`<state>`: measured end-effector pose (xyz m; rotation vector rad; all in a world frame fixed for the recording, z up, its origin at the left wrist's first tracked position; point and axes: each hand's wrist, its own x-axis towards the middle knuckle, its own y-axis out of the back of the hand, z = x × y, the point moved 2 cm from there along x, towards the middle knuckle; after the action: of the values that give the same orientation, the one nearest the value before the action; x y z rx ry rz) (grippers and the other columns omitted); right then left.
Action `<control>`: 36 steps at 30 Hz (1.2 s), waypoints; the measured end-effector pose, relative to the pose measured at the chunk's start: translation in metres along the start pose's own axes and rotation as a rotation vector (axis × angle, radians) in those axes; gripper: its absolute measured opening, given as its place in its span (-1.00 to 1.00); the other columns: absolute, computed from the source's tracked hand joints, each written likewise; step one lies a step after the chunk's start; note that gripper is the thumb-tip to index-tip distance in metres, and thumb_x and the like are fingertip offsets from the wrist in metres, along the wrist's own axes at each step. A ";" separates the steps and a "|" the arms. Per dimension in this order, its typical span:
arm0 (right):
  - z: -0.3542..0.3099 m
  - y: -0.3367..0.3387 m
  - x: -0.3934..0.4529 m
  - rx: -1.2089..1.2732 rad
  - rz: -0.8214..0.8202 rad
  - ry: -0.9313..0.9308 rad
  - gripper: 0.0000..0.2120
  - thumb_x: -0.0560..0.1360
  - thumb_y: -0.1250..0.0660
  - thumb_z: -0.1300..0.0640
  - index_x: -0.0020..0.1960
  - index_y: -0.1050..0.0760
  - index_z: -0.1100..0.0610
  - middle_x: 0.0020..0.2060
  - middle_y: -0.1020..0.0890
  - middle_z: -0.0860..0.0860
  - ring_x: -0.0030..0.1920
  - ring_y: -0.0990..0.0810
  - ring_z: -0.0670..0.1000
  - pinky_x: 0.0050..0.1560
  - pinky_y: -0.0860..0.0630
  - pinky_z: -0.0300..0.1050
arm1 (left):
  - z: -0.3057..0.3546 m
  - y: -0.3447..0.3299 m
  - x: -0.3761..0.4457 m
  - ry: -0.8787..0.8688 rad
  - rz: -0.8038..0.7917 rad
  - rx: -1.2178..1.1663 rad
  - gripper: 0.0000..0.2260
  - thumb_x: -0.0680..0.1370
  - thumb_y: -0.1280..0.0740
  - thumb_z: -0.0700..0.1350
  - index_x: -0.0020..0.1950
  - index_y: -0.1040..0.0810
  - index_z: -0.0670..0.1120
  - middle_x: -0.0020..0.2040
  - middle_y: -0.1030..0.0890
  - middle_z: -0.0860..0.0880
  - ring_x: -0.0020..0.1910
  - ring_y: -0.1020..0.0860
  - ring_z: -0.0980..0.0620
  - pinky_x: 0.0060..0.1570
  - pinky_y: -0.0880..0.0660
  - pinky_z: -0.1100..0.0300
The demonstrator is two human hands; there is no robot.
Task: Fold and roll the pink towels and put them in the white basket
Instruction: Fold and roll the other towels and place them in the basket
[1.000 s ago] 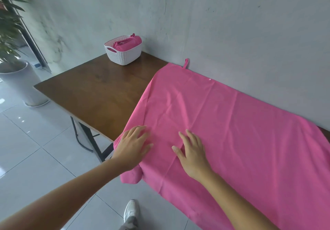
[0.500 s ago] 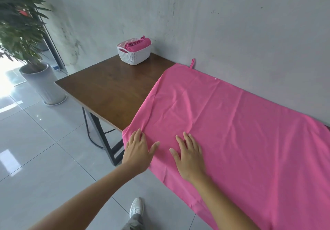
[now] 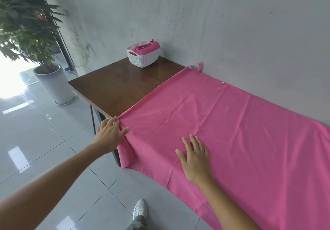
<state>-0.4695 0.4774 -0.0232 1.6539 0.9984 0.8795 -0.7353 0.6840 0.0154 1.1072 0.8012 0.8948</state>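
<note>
The fingers (image 3: 114,122) of the left hand (image 3: 109,135) pinch the near-left corner of the spread towel (image 3: 232,131) against the thumb, right at the front edge of the bench (image 3: 114,87), with the cloth bunched into a small fold under them. Left of that hand there is only grey tiled floor (image 3: 44,140), with a potted plant (image 3: 35,42) standing well off by the bright doorway. The brown bench top lies bare between its left edge and the towel's left hem, which runs straight back to the wall (image 3: 232,24), where a small loop (image 3: 200,67) sticks up. At the far back of that bare stretch, close to the wall, sits the white basket (image 3: 144,58), holding one rolled towel (image 3: 148,46). The right hand (image 3: 196,158) rests flat on the spread towel near the front edge, fingers straight and slightly apart, gripping nothing. The towel covers the rest of the bench rightward to the frame's edge, its back hem touching the wall and its front part hanging over the bench edge toward the floor. Below, a white shoe (image 3: 140,210) stands on the tiles.
</note>
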 end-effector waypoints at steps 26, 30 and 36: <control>0.041 0.027 -0.020 0.260 0.113 -0.085 -0.19 0.57 0.19 -0.44 0.52 -0.38 0.05 0.53 -0.37 0.00 0.58 -0.18 0.02 0.57 -0.02 -0.11 | 0.119 -0.024 0.009 -0.353 0.038 -0.175 -0.20 0.48 0.15 0.46 0.52 -0.36 0.04 0.59 -0.23 -0.06 0.60 -0.07 -0.09 0.51 -0.07 -0.16; 0.071 0.043 -0.053 0.216 0.168 -0.192 -0.31 0.61 0.10 -0.36 0.52 -0.38 0.03 0.52 -0.37 -0.03 0.57 -0.19 -0.01 0.57 -0.02 -0.11 | 0.182 -0.038 0.001 -0.560 -0.043 -0.167 -0.17 0.47 0.18 0.48 0.53 -0.33 0.03 0.58 -0.23 -0.03 0.58 -0.09 -0.06 0.53 -0.06 -0.08; 0.112 0.063 -0.114 0.125 0.241 -0.400 -0.37 0.64 0.05 -0.31 0.54 -0.35 0.00 0.52 -0.36 -0.04 0.57 -0.17 -0.01 0.59 -0.13 0.04 | 0.276 -0.061 -0.020 -0.862 -0.163 -0.185 -0.09 0.44 0.27 0.55 0.53 -0.33 0.03 0.58 -0.21 -0.03 0.57 -0.11 -0.07 0.52 -0.10 -0.08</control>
<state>-0.4023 0.3206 -0.0027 1.9879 0.5965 0.6112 -0.4880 0.5462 0.0298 1.1032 0.0848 0.2793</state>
